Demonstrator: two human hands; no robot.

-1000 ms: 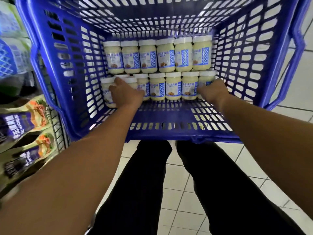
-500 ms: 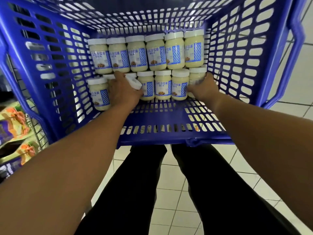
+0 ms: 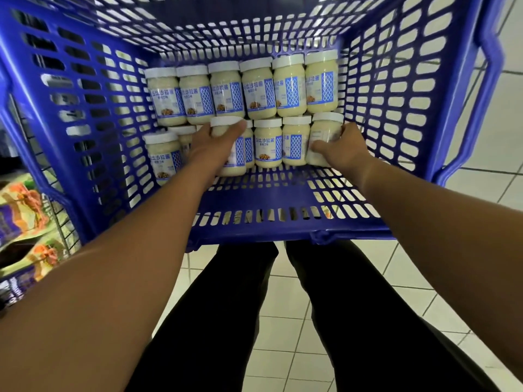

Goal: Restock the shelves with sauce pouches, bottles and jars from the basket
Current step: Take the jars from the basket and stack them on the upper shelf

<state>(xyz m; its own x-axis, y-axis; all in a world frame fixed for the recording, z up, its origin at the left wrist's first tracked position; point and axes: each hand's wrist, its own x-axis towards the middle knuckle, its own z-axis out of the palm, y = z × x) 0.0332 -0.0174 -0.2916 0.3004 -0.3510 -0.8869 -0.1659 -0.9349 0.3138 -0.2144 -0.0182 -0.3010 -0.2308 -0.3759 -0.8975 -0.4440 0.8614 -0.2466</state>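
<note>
1. Left hand (image 3: 210,147) gripping jar (image 3: 236,159); raised above the front row in basket (image 3: 283,224) since 0.5 s ago.
2. Right hand (image 3: 345,151) wrapped round end jar (image 3: 322,134), rotated since then to plain label side.
3. Left fingertips hidden behind jar; pouches (image 3: 25,210) cut off, blurred.

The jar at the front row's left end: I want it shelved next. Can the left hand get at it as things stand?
Probably not yet: the left hand grips another jar. The left-end jar itself stands uncovered just beside that hand, so once the hand is free it should reach it easily.
</note>
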